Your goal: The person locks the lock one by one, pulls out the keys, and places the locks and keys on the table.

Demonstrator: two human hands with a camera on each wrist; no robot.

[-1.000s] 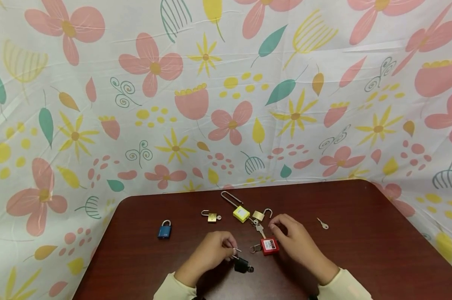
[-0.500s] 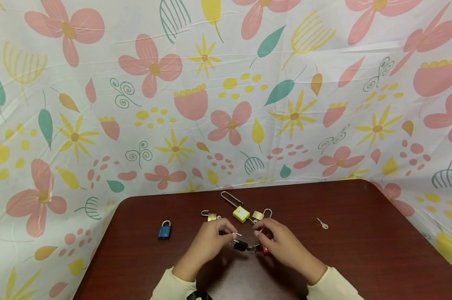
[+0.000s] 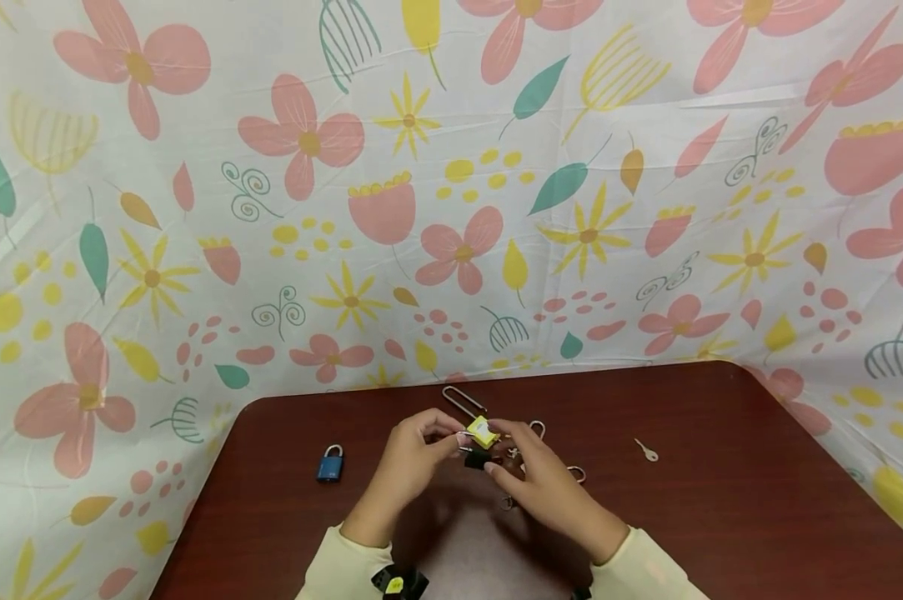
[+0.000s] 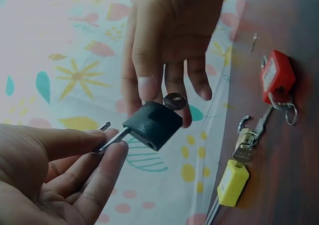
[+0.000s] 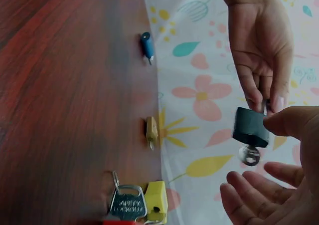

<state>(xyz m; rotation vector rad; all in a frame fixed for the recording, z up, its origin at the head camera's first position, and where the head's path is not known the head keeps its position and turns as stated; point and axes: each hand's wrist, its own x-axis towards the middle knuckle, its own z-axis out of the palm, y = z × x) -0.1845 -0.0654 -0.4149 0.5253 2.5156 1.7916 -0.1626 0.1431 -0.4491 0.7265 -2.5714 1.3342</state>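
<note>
My left hand (image 3: pixel 409 458) pinches the metal shackle of a small black padlock (image 4: pixel 152 125) between thumb and fingers, holding it up over the table. A key (image 5: pixel 250 156) with a round head sticks out of the padlock's bottom. Over on the other side, my right hand (image 3: pixel 544 492) has its thumb at the padlock body, while its remaining fingers spread loosely beyond the key in the right wrist view. Behind the black padlock in the head view is a yellow padlock (image 3: pixel 483 431) with a long shackle. My right hand mostly hides a red padlock (image 4: pixel 278 75) in that view.
A blue padlock (image 3: pixel 330 464) stands at the left of the dark red-brown table (image 3: pixel 271 533). One brass padlock (image 5: pixel 152 130) is behind my left hand; another (image 4: pixel 244 137) lies beside the yellow one. A loose key (image 3: pixel 646 451) is at the right. A floral cloth (image 3: pixel 451 167) hangs behind.
My left hand has lifted the black padlock up and away from me. My right hand has moved left from beside the red padlock to the black padlock.
</note>
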